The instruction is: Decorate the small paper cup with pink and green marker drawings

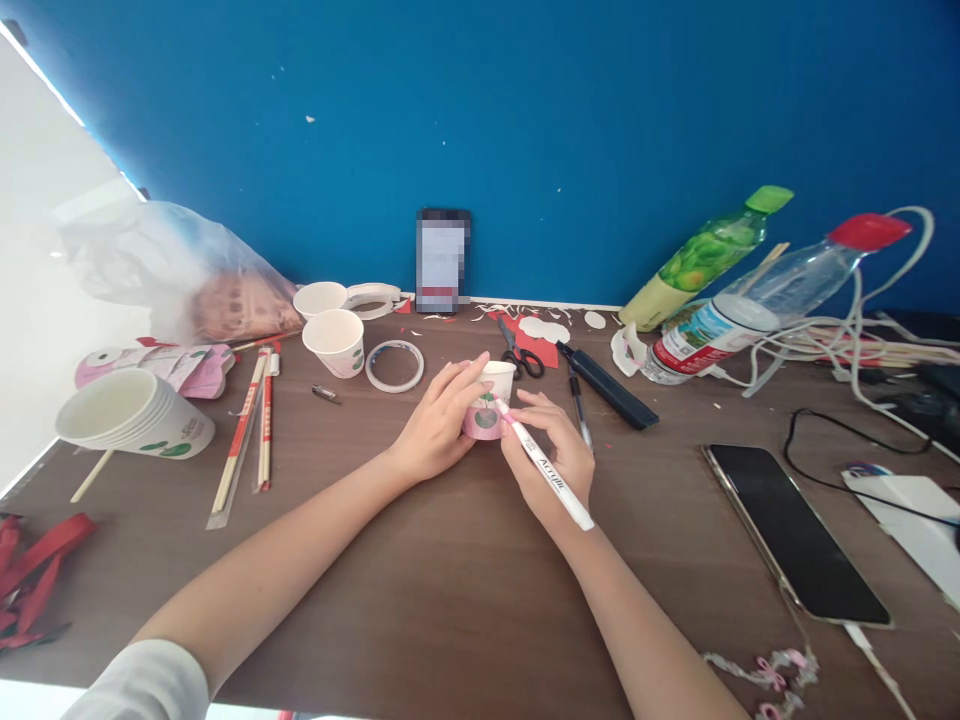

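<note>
A paper cup (486, 424) stands on the table in front of me, with pink around its lower part and a green plant design on its side. My left hand (442, 415) is wrapped around the cup's left side, its fingers over the upper wall. In my right hand (551, 450) is a white acrylic marker (551, 470), gripped like a pen. The marker's pink tip end meets the cup's front wall near the green design. Part of the cup's rim and left side is hidden behind my left fingers.
Paper cups (334, 342), a tape roll (394, 366) and wrapped chopsticks (244, 430) lie to the left, beside stacked cups (135, 415). Behind are scissors (523, 358) and paper scraps. A black pen case (611, 385), bottles (720, 310), cables and a phone (799, 530) occupy the right.
</note>
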The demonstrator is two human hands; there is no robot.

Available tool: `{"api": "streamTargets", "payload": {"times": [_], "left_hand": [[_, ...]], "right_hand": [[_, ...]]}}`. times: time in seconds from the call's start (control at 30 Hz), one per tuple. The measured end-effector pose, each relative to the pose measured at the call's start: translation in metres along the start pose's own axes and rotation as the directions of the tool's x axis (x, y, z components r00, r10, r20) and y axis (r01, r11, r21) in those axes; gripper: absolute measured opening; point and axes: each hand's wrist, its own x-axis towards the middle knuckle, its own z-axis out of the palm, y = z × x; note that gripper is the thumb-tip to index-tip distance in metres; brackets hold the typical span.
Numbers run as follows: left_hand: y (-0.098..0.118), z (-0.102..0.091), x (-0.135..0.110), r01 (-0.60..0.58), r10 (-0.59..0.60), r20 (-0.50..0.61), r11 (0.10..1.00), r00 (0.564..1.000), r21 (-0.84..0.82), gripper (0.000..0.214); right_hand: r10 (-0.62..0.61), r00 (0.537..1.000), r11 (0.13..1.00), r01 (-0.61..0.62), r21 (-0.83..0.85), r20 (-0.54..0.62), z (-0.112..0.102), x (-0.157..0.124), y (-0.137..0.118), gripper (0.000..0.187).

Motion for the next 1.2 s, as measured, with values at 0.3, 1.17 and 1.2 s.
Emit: {"api": "streamTargets", "payload": {"times": [0.3, 1.17, 1.2], "left_hand": [[0.000, 0.000, 0.001, -0.008, 0.008, -0.029, 1.000, 1.000, 0.004, 0.060], [0.004, 0.000, -0.003, 0.087, -0.086, -0.015, 0.992, 0.996, 0.087, 0.074], [0.004, 0.000, -0.003, 0.082, -0.081, -0.013, 0.992, 0.997, 0.092, 0.075]], "right_hand": [[0.053, 0.998, 0.999, -0.053, -0.006, -0.038, -0.001, -0.001, 0.003, 0.020], [-0.008, 0.996, 0.994, -0.002, 0.112, 0.085, -0.004, 0.003, -0.012, 0.020], [-0.014, 0.996, 0.995, 0.005, 0.103, 0.086, -0.004, 0.003, -0.012, 0.021]]}}
